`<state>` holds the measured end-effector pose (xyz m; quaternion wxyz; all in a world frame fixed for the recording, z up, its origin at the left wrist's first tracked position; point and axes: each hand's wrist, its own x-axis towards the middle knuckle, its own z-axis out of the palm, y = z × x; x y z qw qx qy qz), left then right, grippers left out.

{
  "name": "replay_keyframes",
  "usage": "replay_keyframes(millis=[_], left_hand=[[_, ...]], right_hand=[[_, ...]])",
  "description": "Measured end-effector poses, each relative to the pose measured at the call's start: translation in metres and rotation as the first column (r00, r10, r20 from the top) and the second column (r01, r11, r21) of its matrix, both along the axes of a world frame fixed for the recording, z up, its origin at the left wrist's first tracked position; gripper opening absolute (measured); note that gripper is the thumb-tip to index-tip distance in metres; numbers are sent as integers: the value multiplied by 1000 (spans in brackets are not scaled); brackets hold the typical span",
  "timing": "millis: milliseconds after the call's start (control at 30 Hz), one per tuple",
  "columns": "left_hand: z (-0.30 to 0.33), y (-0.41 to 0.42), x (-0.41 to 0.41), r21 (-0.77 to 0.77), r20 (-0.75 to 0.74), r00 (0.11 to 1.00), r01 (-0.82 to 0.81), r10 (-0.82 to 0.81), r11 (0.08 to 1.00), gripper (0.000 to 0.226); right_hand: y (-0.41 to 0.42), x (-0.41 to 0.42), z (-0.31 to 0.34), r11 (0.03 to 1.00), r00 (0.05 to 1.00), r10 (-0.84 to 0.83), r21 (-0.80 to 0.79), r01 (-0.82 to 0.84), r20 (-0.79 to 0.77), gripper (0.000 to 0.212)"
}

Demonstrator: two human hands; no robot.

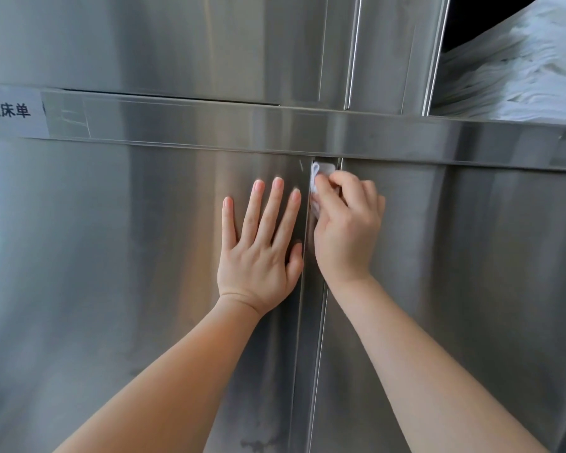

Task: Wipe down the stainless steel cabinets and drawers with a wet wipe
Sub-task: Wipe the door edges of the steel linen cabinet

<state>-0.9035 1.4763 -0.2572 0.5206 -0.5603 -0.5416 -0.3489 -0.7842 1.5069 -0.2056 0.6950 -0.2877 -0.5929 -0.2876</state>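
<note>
The wet wipe (315, 183) is a small bunched white wad pressed against the vertical seam where two lower stainless steel doors meet, just under the horizontal rail (406, 138) that crosses the cabinet front. Most of it is hidden beneath the right hand (347, 220); only its upper end shows, poking out above and to the left of the curled fingertips, and a paler sliver shows along the hand's left edge by the seam. The right hand's fingers are bent round the wipe, holding it against the metal at the inner edge of the right door (471, 289). Just beside it, across the seam, the left hand (258, 246) lies flat on the left door (95, 256), fingers straight and spread, palm against the steel, thumb near the door's edge and holding nothing. Both bare forearms reach up from the bottom of the view. On the rail at far left is a white label (10, 112) with printed characters. Above the rail stand the upper doors (177, 44), and at top right an open compartment holds stacked white linens (517, 70).
</note>
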Motion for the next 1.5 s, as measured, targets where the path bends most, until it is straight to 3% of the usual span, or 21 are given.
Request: replay_keyframes(millis=[67,200,300,400,567,633,800,933,1167,1367,1500], left_hand=[[0,-1,1,-1,5,1000,3,-3,1000,66],[-1,-1,0,-27,11,1000,-11,12,1000,67],[-1,-2,0,-42,17,1000,-17,18,999,70],[1,-1,1,-31,17,1000,-8,8,999,69],[0,-1,0,-20,9,1000,4,-4,1000,67],[1,-2,0,-25,9,1000,6,-6,1000,67],[1,-1,0,-20,15,1000,18,-18,1000,67],[0,0,-1,-10,13,1000,27,-27,1000,66],[-1,-1,-2,6,17,998,56,-56,998,66],[-1,0,-2,7,19,997,76,-76,997,68],[-1,0,-3,17,28,996,90,-90,996,70]], right_hand=[[0,1,-14,1000,1000,-3,-19,3,3,30],[-6,8,-100,996,996,-23,-80,30,88,19],[-13,13,-144,989,989,-23,-142,44,147,22],[-8,15,-111,995,984,-35,-82,50,174,16],[2,4,-7,997,996,-81,21,80,49,21],[-4,6,-14,994,991,-110,19,109,75,18],[-18,31,-56,977,921,-212,94,191,328,11],[-11,33,4,931,906,-341,226,287,251,13],[-25,37,-36,943,861,-332,112,314,386,14],[-17,30,24,938,892,-347,121,326,288,14],[-32,36,-46,962,887,-259,16,274,381,15]])
